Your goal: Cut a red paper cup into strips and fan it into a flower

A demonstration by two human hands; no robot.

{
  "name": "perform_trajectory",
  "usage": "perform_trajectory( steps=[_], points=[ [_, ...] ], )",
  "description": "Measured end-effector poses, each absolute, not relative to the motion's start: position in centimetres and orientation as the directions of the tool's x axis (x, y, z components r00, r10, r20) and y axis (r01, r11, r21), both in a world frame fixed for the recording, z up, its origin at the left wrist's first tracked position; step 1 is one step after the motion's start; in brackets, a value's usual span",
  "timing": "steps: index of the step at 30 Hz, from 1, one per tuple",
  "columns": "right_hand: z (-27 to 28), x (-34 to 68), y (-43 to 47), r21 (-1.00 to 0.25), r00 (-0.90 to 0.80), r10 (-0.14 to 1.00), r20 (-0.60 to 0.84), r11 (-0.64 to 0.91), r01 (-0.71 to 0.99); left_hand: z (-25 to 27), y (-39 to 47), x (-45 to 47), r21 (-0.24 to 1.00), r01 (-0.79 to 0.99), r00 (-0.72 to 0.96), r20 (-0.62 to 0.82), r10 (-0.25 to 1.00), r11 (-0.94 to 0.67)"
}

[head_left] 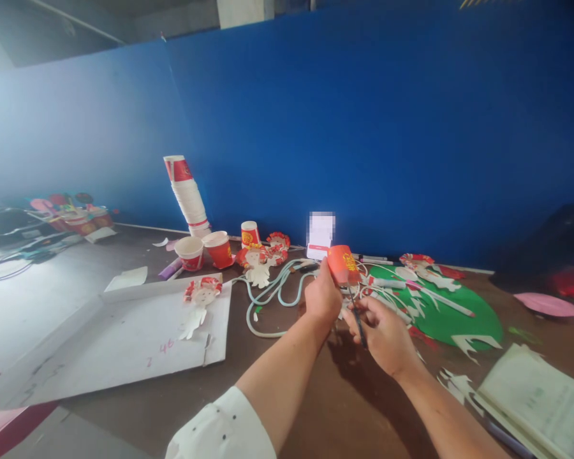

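My left hand [323, 294] is closed around a red paper cup [343, 262] with yellow print, held above the table. In my right hand [382, 328] is a pair of dark-handled scissors [358, 319], its blades pointing up at the cup's lower edge. Whether the blades are cutting into the paper cannot be made out. Behind the cup a lit phone [319, 237] stands upright. A looped pale cable [268, 299] lies to the left of my hands. Beyond my right hand is a round green sheet [459, 317] with markers and paper scraps on it.
A leaning stack of paper cups [189, 197] rises by the blue partition [363, 127]. Several loose cups stand near it. A white board [124, 344] at left bears a paper cutout figure [201, 303]. An open notebook [538, 398] lies at right, and a pink balloon-like piece [548, 305] behind it.
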State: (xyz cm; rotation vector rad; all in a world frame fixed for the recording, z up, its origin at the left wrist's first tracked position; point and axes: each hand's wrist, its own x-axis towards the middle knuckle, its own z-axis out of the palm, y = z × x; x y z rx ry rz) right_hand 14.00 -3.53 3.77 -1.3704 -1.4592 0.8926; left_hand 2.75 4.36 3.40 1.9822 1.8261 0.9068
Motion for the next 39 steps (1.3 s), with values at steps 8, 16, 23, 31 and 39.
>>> perform_trajectory(
  steps=[8, 16, 23, 31, 39],
  points=[
    [3.84, 13.94, -3.49, -0.943, 0.036, 0.991, 0.128, 0.111, 0.313, 3.69, 4.23, 2.59, 0.613, 0.777, 0.008, 0.22, 0.976, -0.144],
    [4.36, 13.96, -3.81, -0.935, 0.036, 0.99, 0.135, 0.115, 0.335, 3.36, 4.35, 2.55, 0.597, 0.783, 0.023, 0.25, 0.968, -0.173],
    [4.29, 13.83, -3.67, -0.928, 0.041, 0.989, 0.139, 0.116, 0.354, 3.59, 4.31, 2.7, 0.595, 0.788, 0.006, 0.25, 0.968, -0.159],
    [4.05, 14.03, -3.6, -0.925, 0.031, 0.989, 0.145, 0.124, 0.358, 3.79, 4.1, 2.72, 0.593, 0.788, 0.01, 0.254, 0.967, -0.164],
    [4.66, 13.92, -3.95, -0.909, 0.032, 0.985, 0.167, 0.141, 0.392, 3.87, 4.0, 2.58, 0.597, 0.779, 0.039, 0.258, 0.965, -0.191]
  ],
)
